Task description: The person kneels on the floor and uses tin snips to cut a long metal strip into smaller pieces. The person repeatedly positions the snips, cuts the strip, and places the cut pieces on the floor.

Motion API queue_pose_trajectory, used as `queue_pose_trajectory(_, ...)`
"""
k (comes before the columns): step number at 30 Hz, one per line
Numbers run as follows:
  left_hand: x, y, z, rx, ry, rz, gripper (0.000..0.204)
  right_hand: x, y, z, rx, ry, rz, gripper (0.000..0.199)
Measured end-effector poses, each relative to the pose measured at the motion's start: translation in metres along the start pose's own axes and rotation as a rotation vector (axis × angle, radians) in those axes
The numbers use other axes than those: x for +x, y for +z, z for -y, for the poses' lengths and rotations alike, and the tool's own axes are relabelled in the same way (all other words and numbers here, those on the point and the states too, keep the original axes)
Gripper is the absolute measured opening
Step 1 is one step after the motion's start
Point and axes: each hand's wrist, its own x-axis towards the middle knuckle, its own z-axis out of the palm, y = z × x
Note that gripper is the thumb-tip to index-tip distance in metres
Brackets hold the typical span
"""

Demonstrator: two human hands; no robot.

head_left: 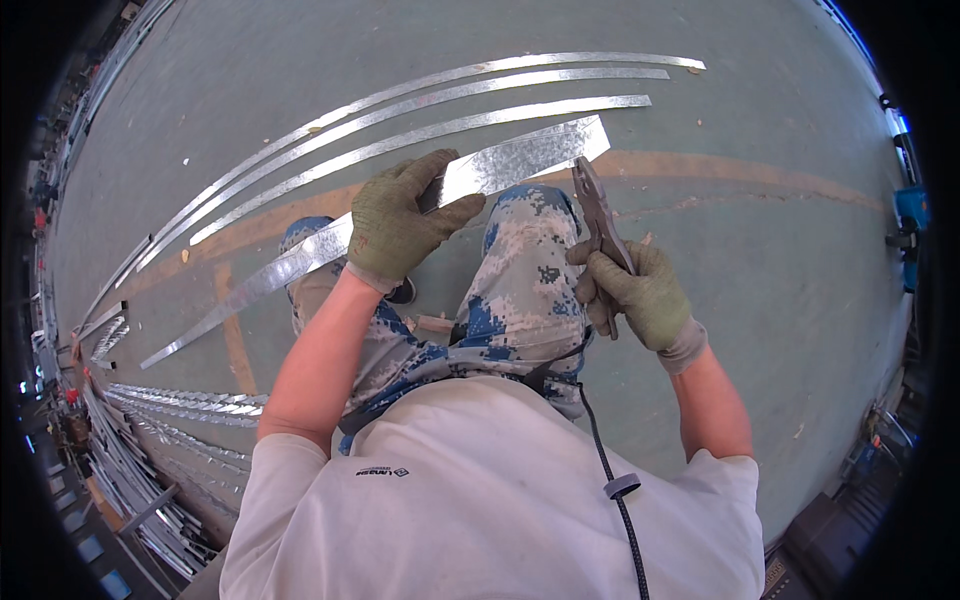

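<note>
A long strip of shiny galvanized sheet metal (530, 153) lies slantwise across the front of my knees, its wide end toward the right. My left hand (402, 215), in an olive work glove, is closed around the strip's middle, thumb and fingers on either side of it. In my gloved right hand (640, 290) is a pair of pliers (592, 200), gripped by the handles. The jaws of the pliers are at the lower edge of the strip's right end; whether they bite on it I cannot tell.
Several long narrow metal strips (480, 120) lie side by side on the grey-green floor (760, 90) beyond my knees. More metal pieces (190, 402) and a pile of bars (150, 510) are at the left. A faded orange line (740, 168) crosses the floor. A black cord (608, 450) hangs down my front.
</note>
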Motion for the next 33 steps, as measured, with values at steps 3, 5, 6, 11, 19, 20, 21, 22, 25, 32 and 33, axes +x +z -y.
queue_pose_trajectory(3, -0.001, -0.001, 0.001, 0.026, 0.028, -0.01, 0.056, -0.001, 0.001, -0.003, 0.147, 0.002, 0.071, 0.03)
queue_pose_trajectory(5, -0.004, -0.002, 0.003, 0.042, 0.046, -0.019, 0.056, -0.001, 0.002, -0.014, 0.297, 0.008, 0.121, 0.03)
queue_pose_trajectory(6, -0.005, -0.002, 0.003, 0.02, 0.022, -0.008, 0.056, 0.0, 0.001, -0.017, 0.323, 0.003, 0.155, 0.031)
queue_pose_trajectory(11, -0.01, -0.009, 0.0, -0.102, -0.035, 0.01, 0.055, -0.002, 0.003, -0.028, 0.524, -0.063, 0.348, 0.036)
queue_pose_trajectory(19, -0.006, -0.017, -0.004, -0.083, 0.017, -0.039, 0.056, 0.016, 0.024, -0.052, 0.956, -0.134, 0.584, 0.037)
queue_pose_trajectory(20, -0.006, -0.015, -0.004, -0.079, -0.003, -0.031, 0.056, 0.017, 0.024, -0.052, 0.94, -0.137, 0.545, 0.037)
queue_pose_trajectory(21, -0.005, -0.015, -0.004, -0.055, -0.024, 0.001, 0.057, 0.017, 0.022, -0.052, 0.897, -0.145, 0.533, 0.038)
queue_pose_trajectory(22, -0.005, -0.014, -0.002, -0.031, -0.044, 0.034, 0.057, 0.017, 0.018, -0.051, 0.855, -0.153, 0.521, 0.038)
queue_pose_trajectory(25, -0.004, -0.009, 0.003, -0.013, -0.042, 0.065, 0.058, 0.016, 0.015, -0.049, 0.735, -0.174, 0.444, 0.04)
queue_pose_trajectory(32, -0.002, -0.008, 0.011, -0.007, 0.018, 0.032, 0.061, 0.014, 0.027, -0.042, 0.604, -0.178, 0.273, 0.039)
queue_pose_trajectory(33, -0.002, -0.009, 0.013, 0.007, 0.044, 0.013, 0.061, 0.014, 0.027, -0.043, 0.603, -0.184, 0.276, 0.039)
